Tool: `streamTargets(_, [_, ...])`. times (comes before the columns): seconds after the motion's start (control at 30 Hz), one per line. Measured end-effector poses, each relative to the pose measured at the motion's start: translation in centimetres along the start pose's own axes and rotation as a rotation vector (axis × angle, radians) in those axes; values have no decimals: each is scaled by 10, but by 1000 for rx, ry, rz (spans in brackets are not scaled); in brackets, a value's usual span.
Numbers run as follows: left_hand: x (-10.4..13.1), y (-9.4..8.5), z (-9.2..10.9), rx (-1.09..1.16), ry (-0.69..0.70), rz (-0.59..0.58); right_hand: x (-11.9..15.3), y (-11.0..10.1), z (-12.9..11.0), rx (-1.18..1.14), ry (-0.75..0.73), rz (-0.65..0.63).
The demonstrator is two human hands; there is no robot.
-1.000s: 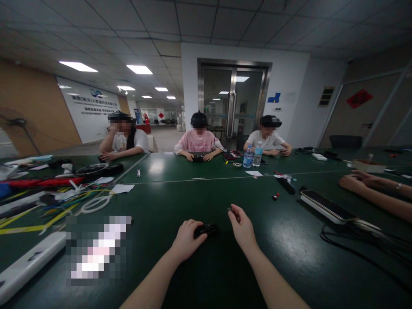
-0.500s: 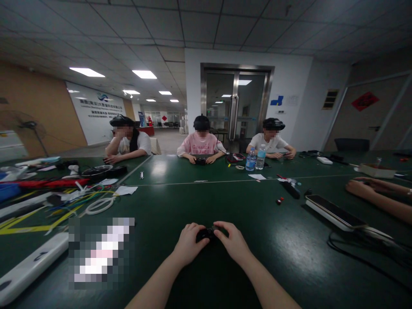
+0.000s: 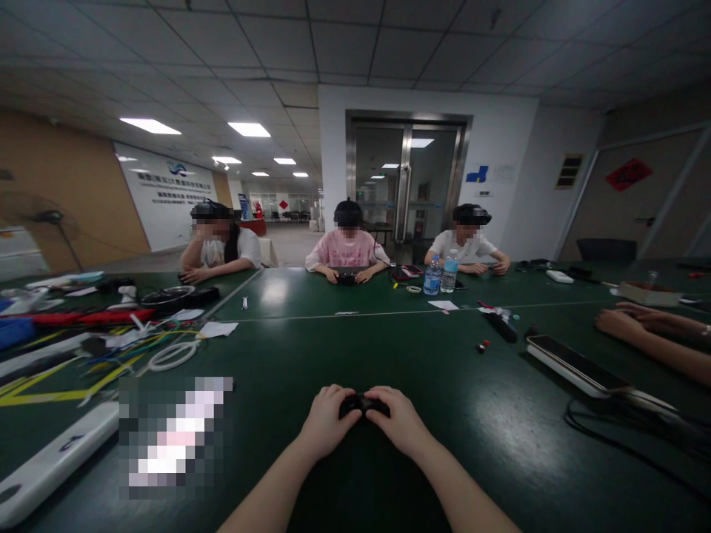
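The wall sign (image 3: 167, 196) at the back left carries a blue wave-like logo over rows of Chinese characters and a line of smaller Latin print, too blurred to read with certainty; the lettering on a seated person's pink shirt (image 3: 347, 250) and the blue labels on two water bottles (image 3: 440, 274) cannot be made out either. A mosaic covers a pale thing (image 3: 181, 437) on the tabletop (image 3: 311, 348), left of the left hand (image 3: 326, 418). Both hands hold a small black device (image 3: 364, 404) just above or on the tabletop, which of these I cannot tell; the fingers of the left hand and right hand (image 3: 401, 420) curl around its ends and hide much of it. A white power strip (image 3: 61, 459) is cut off at the left edge, near tangled cables (image 3: 138, 344). At right lie a dark-screened phone (image 3: 578, 364) and black cords (image 3: 605, 429), with another person's forearms (image 3: 661, 337) beyond.
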State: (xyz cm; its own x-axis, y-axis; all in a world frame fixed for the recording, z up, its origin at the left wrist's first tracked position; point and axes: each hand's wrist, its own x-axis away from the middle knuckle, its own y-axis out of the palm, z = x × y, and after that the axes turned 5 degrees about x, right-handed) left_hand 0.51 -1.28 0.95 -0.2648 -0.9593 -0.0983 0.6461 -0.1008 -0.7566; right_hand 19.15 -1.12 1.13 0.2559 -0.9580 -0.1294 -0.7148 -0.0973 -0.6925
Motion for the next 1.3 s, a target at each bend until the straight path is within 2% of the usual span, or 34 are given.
streamTargets(0.23, [0,0,3,-20,-32,-8,1,1,9,-69,0,-5])
streamTargets(0.63, [-2,4,-2,-61,-4,3,2,-1,-1,-56,-9,-8])
streamTargets(0.8, [-3,4,-5,-69,-3,-11,5,-4,-6,-52,37,4])
streamTargets(1.07, [0,1,-1,-29,18,7,2,2,5,-76,36,21])
streamTargets(1.3, [1,-1,1,-26,24,-25,3,0,3,-59,40,-6])
